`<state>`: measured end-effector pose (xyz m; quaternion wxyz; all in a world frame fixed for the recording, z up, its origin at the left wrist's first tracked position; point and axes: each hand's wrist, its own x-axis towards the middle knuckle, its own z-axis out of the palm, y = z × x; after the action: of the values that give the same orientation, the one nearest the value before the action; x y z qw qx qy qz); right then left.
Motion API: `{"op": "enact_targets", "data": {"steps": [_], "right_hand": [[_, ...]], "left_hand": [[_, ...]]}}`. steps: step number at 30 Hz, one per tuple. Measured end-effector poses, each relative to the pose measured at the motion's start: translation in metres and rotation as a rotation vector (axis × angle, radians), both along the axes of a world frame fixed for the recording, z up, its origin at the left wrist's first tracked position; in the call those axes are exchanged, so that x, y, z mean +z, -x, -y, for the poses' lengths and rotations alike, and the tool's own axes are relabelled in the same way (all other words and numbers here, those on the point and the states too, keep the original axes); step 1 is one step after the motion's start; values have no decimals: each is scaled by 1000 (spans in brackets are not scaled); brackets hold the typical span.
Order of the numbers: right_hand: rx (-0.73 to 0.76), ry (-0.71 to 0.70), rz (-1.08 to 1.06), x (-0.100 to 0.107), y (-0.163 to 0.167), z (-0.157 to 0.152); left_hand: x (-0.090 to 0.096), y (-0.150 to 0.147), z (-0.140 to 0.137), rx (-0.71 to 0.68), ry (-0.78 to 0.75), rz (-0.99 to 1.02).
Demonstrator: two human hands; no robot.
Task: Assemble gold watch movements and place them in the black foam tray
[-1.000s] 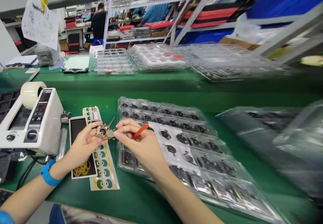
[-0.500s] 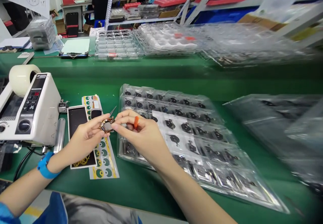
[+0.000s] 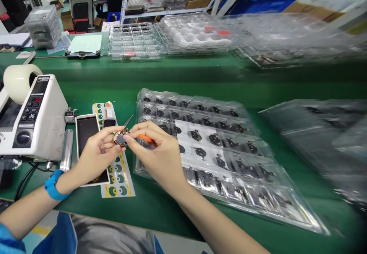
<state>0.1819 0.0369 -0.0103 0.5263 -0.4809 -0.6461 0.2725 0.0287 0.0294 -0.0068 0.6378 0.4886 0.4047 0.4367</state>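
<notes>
Between the fingertips of my left hand point(image 3: 99, 151) is a small round electronic part point(image 3: 120, 138) with a grey-blue centre and a coppery rim. My right hand point(image 3: 157, 151) meets it from the other side, thumb and forefinger closed at its edge. An orange strip-like thing point(image 3: 145, 137) sits among my right fingers; its kind is unclear. A thin pointed metal tip point(image 3: 129, 120) sticks up behind the part, its other end hidden by the hands. Below the left hand lie a white-rimmed dark box point(image 3: 87, 126) and a sheet of green and yellow stickers point(image 3: 120, 183).
A clear plastic tray point(image 3: 286, 204) of black round parts lies right of my hands. A white tape dispenser point(image 3: 43, 124) stands at left. Clear trays point(image 3: 134, 42) and a clipboard point(image 3: 86, 44) line the raised back ledge. Grey plastic point(image 3: 301, 131) lies at far right.
The view has tilted down slightly. The round part has turned a little between my fingers, and more of the orange thing shows, now lying flatter.
</notes>
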Motion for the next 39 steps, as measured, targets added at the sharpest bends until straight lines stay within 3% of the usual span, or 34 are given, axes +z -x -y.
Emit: {"op": "enact_targets", "data": {"steps": [11, 14, 18, 22, 25, 27, 30, 32, 35, 39], "right_hand": [[-48, -213, 166, -10, 8, 4], [-19, -162, 166, -11, 7, 1], [171, -28, 155, -6, 2, -3], [185, -118, 260, -3, -1, -5], [96, -307, 402, -3, -1, -2], [-2, -488, 449, -3, -1, 4], [-69, -742, 486, -3, -2, 15], [-85, -834, 522, -3, -2, 18], [-184, -815, 584, -3, 0, 14], [-182, -700, 582, -4, 1, 5]], "left_hand": [[2, -7, -1, 147, -29, 35], [-1, -6, -1, 173, -19, 38], [-4, -3, 0, 154, -30, 27], [1, 6, -4, 38, -190, -317], [9, 12, -9, 94, -382, -570], [14, 13, -11, 160, -324, -529], [16, 9, -12, 176, -70, -271], [15, 6, -10, 173, 51, -124], [12, 3, -5, 117, 153, -16], [13, 2, 2, 32, 124, 14]]}}
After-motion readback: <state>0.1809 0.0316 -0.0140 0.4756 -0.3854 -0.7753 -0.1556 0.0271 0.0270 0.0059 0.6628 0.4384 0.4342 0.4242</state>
